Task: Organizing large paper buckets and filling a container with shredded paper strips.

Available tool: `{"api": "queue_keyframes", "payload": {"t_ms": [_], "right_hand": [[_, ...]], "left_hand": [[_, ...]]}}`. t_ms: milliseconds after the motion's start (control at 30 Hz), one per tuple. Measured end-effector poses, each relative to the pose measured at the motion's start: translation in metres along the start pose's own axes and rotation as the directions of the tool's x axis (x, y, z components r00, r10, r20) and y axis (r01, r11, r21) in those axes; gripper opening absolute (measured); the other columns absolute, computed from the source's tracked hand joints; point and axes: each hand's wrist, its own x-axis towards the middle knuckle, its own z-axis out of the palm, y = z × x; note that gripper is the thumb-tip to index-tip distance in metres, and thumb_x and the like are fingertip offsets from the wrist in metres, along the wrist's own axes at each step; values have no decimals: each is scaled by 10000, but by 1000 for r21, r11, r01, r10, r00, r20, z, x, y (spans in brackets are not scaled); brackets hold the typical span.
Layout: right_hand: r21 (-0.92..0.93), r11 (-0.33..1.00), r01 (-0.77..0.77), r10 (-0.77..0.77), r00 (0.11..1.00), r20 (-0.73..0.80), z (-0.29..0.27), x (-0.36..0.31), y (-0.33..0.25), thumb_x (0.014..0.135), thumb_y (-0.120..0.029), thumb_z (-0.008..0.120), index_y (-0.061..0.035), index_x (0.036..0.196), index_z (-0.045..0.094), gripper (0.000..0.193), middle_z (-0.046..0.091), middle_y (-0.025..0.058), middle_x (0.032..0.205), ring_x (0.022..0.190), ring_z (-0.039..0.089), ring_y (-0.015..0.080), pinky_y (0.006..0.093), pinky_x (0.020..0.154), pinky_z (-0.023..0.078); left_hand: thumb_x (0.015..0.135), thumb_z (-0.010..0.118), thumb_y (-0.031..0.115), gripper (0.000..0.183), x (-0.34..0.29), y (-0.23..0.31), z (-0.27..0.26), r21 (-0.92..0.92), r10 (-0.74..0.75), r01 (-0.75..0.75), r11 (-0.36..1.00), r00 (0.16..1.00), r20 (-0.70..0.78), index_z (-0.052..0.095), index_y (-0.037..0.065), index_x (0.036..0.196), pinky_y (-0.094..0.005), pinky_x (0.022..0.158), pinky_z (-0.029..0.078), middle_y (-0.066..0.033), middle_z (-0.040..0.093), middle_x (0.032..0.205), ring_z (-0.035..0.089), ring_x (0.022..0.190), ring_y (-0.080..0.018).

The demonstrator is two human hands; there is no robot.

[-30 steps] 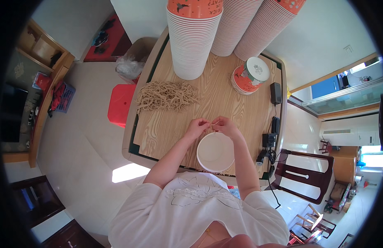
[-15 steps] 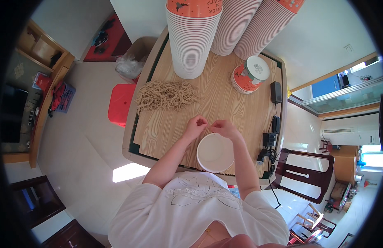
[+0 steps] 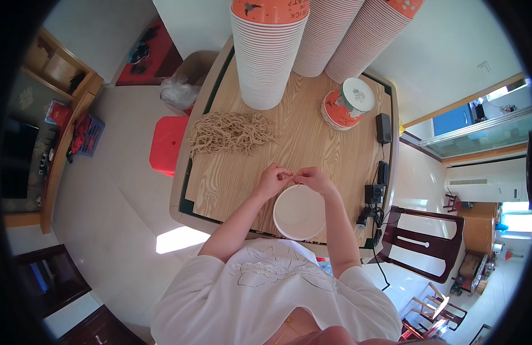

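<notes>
A white paper bucket (image 3: 299, 213) stands with its open mouth up at the near edge of the table, between my forearms. Just beyond its far rim, my left hand (image 3: 275, 180) and my right hand (image 3: 313, 180) meet fingertip to fingertip. Both are closed in a pinch; whatever lies between the fingers is too small to make out. Farther off to the left is a loose heap of tan twine (image 3: 231, 133). Behind it rises a tall stack of nested white buckets (image 3: 263, 63), with an orange printed one on top.
Two more bucket stacks (image 3: 326, 37) (image 3: 369, 40) stand at the back. Orange printed buckets (image 3: 340, 109) sit at the right rear, one tipped over. Black power adapters (image 3: 383, 128) and cables line the right edge. A red stool (image 3: 169, 144) and a dark wooden chair (image 3: 424, 244) flank the table.
My left hand has shifted slightly right, so its fingertips now come up to those of my right hand. The bucket and the twine heap stay in place.
</notes>
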Motion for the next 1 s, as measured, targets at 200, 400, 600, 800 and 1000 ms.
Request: {"api": "queue_keyframes", "payload": {"t_ms": [200,400,600,800,1000], "right_hand": [[-25,999,-33,33,999,10,1,-4,-10,755,-143,609,3,746,624,147,566,7,625,579,497,69,226,514,404],[-24,1000,-12,12,1000,10,0,0,-2,750,-139,613,2,746,626,141,570,11,630,585,501,68,227,522,408],[92,991,-92,97,994,-49,3,3,-8,771,-206,609,6,739,630,215,569,12,629,583,509,79,229,536,416],[13,996,-85,85,996,20,0,6,-7,803,-179,574,6,755,623,197,574,15,655,620,523,85,224,582,420],[-19,996,-91,92,996,20,-1,4,-9,794,-184,583,0,756,630,194,580,16,656,618,526,83,224,577,420]], "left_hand": [[696,676,91,111,3,2,-2,17,-4,4,1000,1000,-3,655,49,797,-243,578,458,-59,536,756,545,621,-136],[719,651,78,83,4,-5,0,-38,-35,34,999,999,-26,643,30,787,-238,587,454,-55,550,766,545,636,-123],[728,643,75,98,4,-5,1,-17,-73,73,997,997,-25,633,24,811,-238,597,458,-55,563,777,553,654,-117],[740,633,79,138,5,-3,1,-43,-99,100,994,995,28,636,36,871,-235,610,462,-51,596,800,555,657,-110],[758,617,86,149,5,-6,-1,-50,-74,78,996,995,71,635,38,897,-232,606,460,-48,618,797,554,655,-95]]}}
